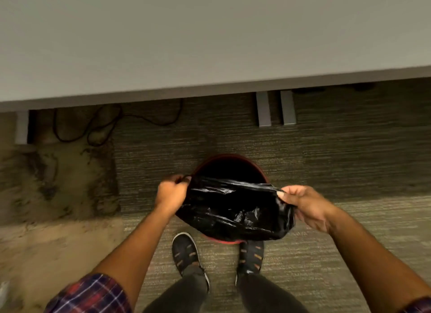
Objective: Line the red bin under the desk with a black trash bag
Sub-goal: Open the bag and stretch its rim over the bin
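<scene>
Red bin (233, 158) on carpet just in front of desk (210, 44), not under it; black trash bag (233, 210) drapes over the near rim, its mouth edge stretched L–R across the opening w/ far rim bare. L hand (169, 193) and R hand (305, 205) each pinch an end of that edge, roughly equidistant. Next move prob. carries the edge away from the body over the far rim; path clear, cable (112, 123) and desk legs (275, 108) well apart, shoes (186, 254) just behind bin.
</scene>
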`<state>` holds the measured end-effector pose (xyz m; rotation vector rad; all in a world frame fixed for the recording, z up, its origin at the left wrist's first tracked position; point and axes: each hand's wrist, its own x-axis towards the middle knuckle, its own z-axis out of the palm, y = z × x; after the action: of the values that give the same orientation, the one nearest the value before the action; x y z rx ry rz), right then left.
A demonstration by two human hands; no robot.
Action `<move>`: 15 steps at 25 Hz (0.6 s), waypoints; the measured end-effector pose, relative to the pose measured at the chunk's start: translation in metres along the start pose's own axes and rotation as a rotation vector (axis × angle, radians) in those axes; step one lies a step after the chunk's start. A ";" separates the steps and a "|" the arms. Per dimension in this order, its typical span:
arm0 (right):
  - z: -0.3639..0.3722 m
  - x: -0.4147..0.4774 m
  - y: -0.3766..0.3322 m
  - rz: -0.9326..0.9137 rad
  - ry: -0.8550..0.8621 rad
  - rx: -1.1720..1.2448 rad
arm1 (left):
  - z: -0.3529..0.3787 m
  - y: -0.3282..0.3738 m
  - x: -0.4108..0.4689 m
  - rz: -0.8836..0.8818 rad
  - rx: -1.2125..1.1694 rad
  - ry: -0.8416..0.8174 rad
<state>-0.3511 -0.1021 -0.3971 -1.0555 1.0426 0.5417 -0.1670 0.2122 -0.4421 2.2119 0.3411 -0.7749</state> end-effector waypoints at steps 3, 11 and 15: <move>0.005 0.057 -0.022 0.006 0.100 0.174 | 0.016 0.000 0.044 0.020 -0.061 -0.044; 0.011 0.174 -0.033 -0.356 0.374 -0.250 | 0.047 -0.006 0.113 -0.089 -0.472 -0.079; -0.004 0.195 -0.011 -0.210 0.339 -0.192 | 0.058 -0.014 0.121 -0.100 -0.349 -0.070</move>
<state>-0.2580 -0.1301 -0.5668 -1.4436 1.1717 0.3011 -0.1036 0.1795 -0.5560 1.8484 0.5146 -0.7790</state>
